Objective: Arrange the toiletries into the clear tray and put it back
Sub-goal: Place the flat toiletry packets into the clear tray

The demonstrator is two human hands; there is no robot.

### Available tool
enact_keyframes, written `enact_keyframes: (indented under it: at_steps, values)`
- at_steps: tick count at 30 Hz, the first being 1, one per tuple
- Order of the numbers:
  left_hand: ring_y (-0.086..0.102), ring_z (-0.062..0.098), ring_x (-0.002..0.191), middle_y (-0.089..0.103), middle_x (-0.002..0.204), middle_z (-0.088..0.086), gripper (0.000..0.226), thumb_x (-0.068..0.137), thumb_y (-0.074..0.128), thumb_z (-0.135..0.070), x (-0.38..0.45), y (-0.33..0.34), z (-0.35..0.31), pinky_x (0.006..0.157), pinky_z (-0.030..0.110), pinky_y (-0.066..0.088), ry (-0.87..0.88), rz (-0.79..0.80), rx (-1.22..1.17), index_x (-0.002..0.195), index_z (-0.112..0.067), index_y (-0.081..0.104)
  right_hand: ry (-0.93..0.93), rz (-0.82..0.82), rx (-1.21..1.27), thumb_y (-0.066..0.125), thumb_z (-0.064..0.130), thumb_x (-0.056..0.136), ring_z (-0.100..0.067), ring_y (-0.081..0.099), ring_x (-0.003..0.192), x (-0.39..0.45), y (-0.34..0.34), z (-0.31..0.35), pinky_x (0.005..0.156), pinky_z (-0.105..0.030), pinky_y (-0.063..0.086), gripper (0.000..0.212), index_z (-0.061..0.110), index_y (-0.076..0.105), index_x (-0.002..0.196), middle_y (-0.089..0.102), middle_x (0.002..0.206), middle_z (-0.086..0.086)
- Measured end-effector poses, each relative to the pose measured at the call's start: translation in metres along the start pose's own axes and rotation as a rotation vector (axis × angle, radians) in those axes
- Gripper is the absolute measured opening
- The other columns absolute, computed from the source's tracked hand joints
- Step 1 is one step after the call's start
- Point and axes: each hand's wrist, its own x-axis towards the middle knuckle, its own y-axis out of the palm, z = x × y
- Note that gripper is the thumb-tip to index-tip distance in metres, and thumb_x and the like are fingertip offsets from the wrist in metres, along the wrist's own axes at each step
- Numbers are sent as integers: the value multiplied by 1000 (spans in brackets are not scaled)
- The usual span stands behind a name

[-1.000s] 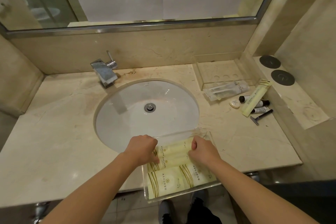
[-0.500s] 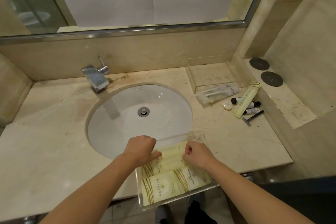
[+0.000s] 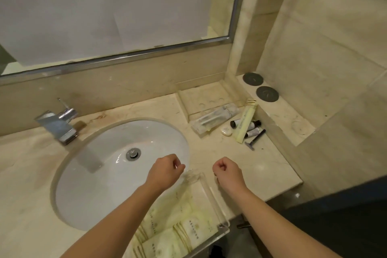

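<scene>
A clear tray sits at the counter's front edge, partly over the sink rim, with several cream-yellow packets lying flat inside. My left hand and my right hand hover above the tray's far end, one at each side, fingers curled and holding nothing. Loose toiletries lie at the back right: a wrapped toothbrush kit, a long yellow packet, small black-capped bottles, a round soap and a razor.
A clear holder stands against the back wall behind the toiletries. The white sink and chrome faucet fill the left. Two dark round discs lie on a raised ledge at the right. The counter ends just right of the tray.
Both hands have lifted off the packets in the tray and moved apart and forward. The view has shifted, so the tray now sits lower in the frame.
</scene>
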Motion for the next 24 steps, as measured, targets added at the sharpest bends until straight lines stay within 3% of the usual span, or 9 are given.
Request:
enact_keyframes:
  at_steps: [3, 7, 11, 14, 16, 20, 24]
  values:
    - [56, 15, 77, 58, 76, -8, 9, 88, 58, -26, 24, 12, -22, 67, 26, 44, -6, -1, -106, 90, -18, 61, 61, -57, 24, 55, 23, 89, -23, 66, 80, 16, -18, -8, 73, -42, 58, 10, 28, 61, 83, 66, 88, 3]
    - [53, 12, 90, 60, 99, -1, 29, 93, 54, -23, 54, 28, -42, 78, 21, 37, -12, 27, -142, 117, -9, 62, 116, -104, 66, 51, 32, 78, -24, 67, 88, 41, -38, -16, 79, -47, 58, 14, 43, 57, 86, 63, 103, 10]
    - [53, 16, 79, 62, 87, 3, 22, 94, 52, -18, 82, 43, -56, 81, 24, 46, -3, 70, -98, 110, -14, 66, 147, -143, 114, 48, 36, 71, -25, 67, 95, 70, -53, -16, 85, -48, 56, 18, 49, 55, 81, 64, 108, 8]
    - [58, 21, 77, 62, 89, 7, 36, 91, 54, -16, 100, 52, -62, 80, 30, 51, -3, 76, -98, 126, -13, 59, 129, -156, 119, 50, 30, 75, -26, 65, 99, 87, -62, -4, 87, -49, 55, 22, 49, 52, 85, 59, 116, 3]
    - [58, 23, 90, 58, 105, 10, 46, 90, 56, -17, 109, 56, -65, 88, 28, 47, 10, 73, -92, 135, -17, 49, 105, -177, 96, 52, 29, 75, -27, 64, 100, 97, -65, 4, 89, -50, 54, 26, 47, 55, 93, 56, 120, 1]
    - [52, 27, 116, 47, 128, 14, 56, 90, 57, -17, 123, 62, -71, 97, 28, 38, 4, 30, -120, 143, -17, 38, 95, -231, 5, 56, 17, 84, -26, 57, 109, 118, -68, 11, 98, -45, 47, 35, 27, 62, 118, 49, 126, -1]
    - [58, 27, 108, 46, 134, 13, 53, 89, 57, -17, 134, 64, -76, 92, 27, 43, 10, -48, -158, 139, -16, 41, 119, -248, -29, 56, 15, 87, -22, 55, 112, 133, -70, 11, 98, -38, 46, 37, 25, 61, 122, 46, 131, -2]
